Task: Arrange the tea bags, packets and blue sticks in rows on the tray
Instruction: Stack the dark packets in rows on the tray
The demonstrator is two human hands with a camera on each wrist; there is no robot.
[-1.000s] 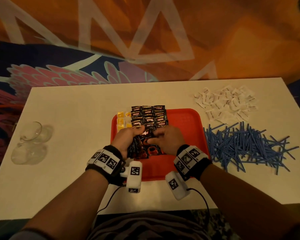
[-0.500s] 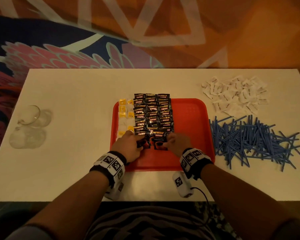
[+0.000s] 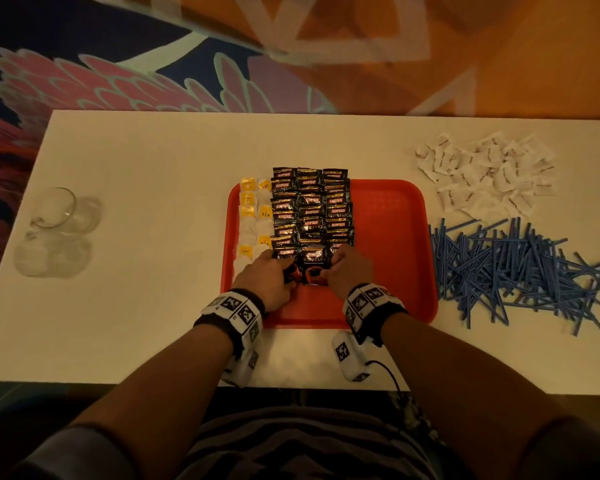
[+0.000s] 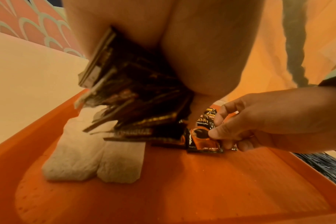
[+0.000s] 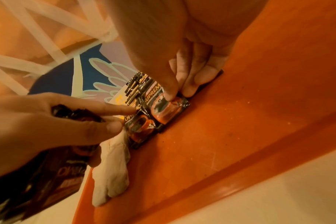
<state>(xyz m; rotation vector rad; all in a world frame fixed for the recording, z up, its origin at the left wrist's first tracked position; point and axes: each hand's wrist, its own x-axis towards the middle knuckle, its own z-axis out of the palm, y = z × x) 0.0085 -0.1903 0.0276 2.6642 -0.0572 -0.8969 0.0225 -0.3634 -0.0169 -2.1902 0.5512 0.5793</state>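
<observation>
Head view showed both hands at the tray's near edge of the coffee packet rows. Left hand gripped a packet stack; right hand pinched the nearest packet flat. Blue sticks lay right, off-tray.

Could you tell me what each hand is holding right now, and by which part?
The left hand grips a stack of black coffee packets in its palm. The right hand pinches one packet at its near end.
</observation>
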